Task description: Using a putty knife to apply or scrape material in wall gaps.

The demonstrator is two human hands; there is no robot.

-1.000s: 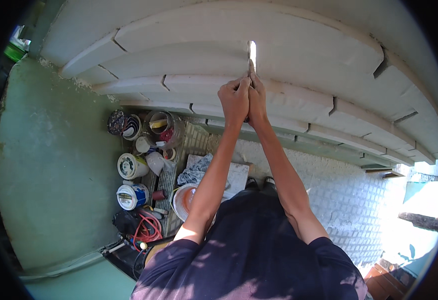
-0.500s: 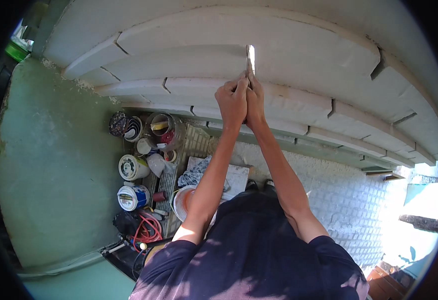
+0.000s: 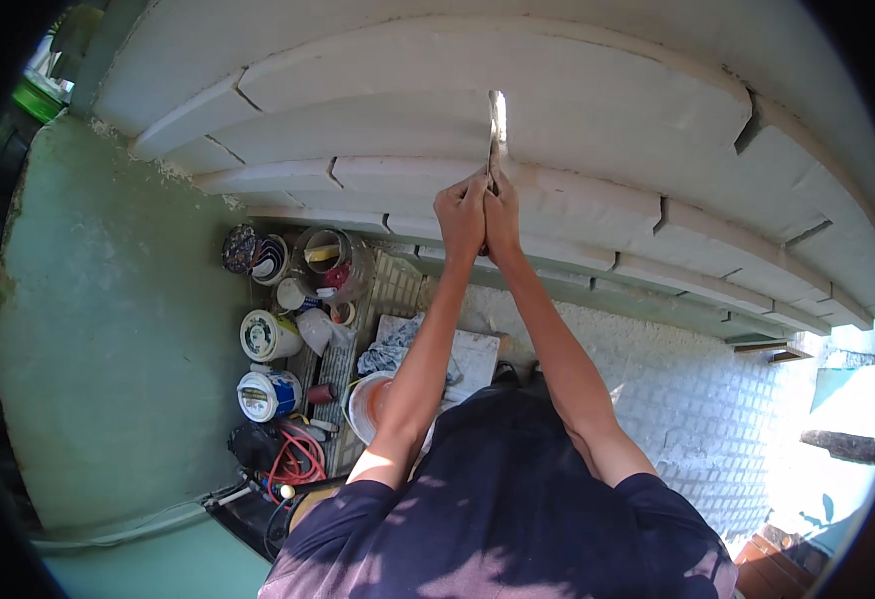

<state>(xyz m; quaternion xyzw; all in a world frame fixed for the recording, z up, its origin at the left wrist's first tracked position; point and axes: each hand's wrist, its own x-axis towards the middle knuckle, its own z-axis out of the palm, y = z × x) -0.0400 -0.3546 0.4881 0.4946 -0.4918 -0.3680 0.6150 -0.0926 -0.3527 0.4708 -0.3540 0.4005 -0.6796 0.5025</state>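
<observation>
My left hand (image 3: pixel 462 215) and my right hand (image 3: pixel 500 215) are raised together, closed around a thin flat tool (image 3: pixel 492 160) whose narrow blade points up the picture against a white panel (image 3: pixel 607 100). A bright upright strip shows by the blade's tip; I cannot tell whether it is a shine or an opening. The handle is mostly hidden by my fingers. The panel has long stepped ledges (image 3: pixel 407 170) with short slots cut into their edges.
At left, a green wall (image 3: pixel 108 349) stands beside slatted planks with several paint buckets (image 3: pixel 268 334), a clear container (image 3: pixel 332 260) and red hose (image 3: pixel 297 459). A rag (image 3: pixel 387 354) lies on a pale board near a pail (image 3: pixel 372 399). My feet stand on patterned paving (image 3: pixel 697 429).
My hands and the tool have moved a little down the picture and slightly to the left, still gripped together. The surroundings have shifted only slightly in view.
</observation>
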